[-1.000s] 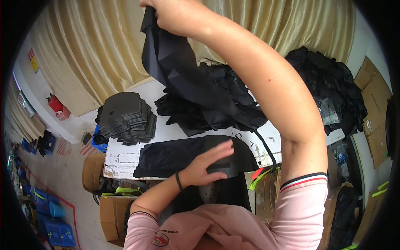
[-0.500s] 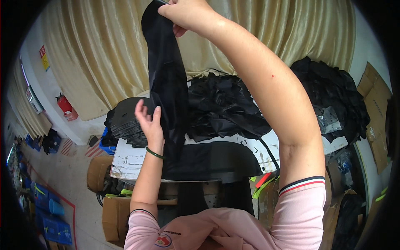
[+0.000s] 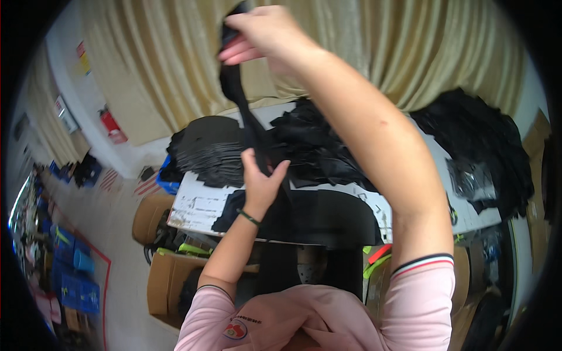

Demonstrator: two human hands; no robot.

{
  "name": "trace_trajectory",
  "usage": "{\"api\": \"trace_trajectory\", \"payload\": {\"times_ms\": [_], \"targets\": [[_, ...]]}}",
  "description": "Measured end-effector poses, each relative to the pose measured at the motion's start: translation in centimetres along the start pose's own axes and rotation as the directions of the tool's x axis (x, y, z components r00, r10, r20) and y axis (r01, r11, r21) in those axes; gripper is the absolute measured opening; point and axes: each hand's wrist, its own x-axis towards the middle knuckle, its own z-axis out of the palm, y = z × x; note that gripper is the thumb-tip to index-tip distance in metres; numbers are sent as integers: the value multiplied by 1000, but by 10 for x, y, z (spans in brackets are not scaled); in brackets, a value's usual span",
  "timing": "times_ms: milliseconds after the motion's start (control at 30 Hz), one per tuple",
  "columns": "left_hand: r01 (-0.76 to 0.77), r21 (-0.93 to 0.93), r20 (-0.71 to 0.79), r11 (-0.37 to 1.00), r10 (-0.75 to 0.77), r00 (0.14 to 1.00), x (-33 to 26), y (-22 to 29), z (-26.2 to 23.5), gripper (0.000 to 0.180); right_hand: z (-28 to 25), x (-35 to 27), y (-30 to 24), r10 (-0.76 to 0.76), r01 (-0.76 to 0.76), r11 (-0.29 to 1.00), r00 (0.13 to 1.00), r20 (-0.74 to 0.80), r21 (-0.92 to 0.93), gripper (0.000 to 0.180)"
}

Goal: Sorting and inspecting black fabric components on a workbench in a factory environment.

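A long piece of black fabric (image 3: pixel 233 85) hangs from my right hand (image 3: pixel 266 38), whose fingers are closed on its upper end in front of the curtain. Lower down, the piece narrows and runs between the thumb and fingers of my left hand (image 3: pixel 262 186), which seems loosely wrapped round it; a dark green bangle circles that wrist. Beneath, a flat black panel with a rounded end (image 3: pixel 345 217) lies along the near edge of the white table (image 3: pixel 196 202). The fabric's lower end merges with this panel's dark surface, so I cannot tell where it stops.
Behind my left hand sits a stack of black panels (image 3: pixel 211 143). Heaps of black fabric (image 3: pixel 313 143) and, farther right, more black fabric (image 3: pixel 483 137) with a clear plastic bag (image 3: pixel 471 180) cover the table. Cardboard boxes (image 3: pixel 164 286) stand below. A gold curtain (image 3: pixel 374 52) hangs behind.
My left hand has moved right and closed in round the fabric. The fabric, spread wide before, is now gathered narrow. My right hand is slightly lower, and the whole view has shifted.
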Motion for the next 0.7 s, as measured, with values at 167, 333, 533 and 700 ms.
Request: {"api": "trace_trajectory", "payload": {"times_ms": [167,333,533,700], "targets": [[73,118,90,990,-83,992,-18,-29,-23,22,-51,-29,1,-5,17,998,974,-225,55,28],[-99,274,113,956,71,991,-5,-40,-76,13,-150,-81,54,61,-36,996,931,-359,77,33],[-233,580,240,780,110,965,3,-42,-144,18,-179,-205,114,305,-308,946,751,-585,98,28],[-368,600,485,710,43,873,-19,-73,-142,22,-208,-344,200,515,-563,813,581,-630,146,28]]}}
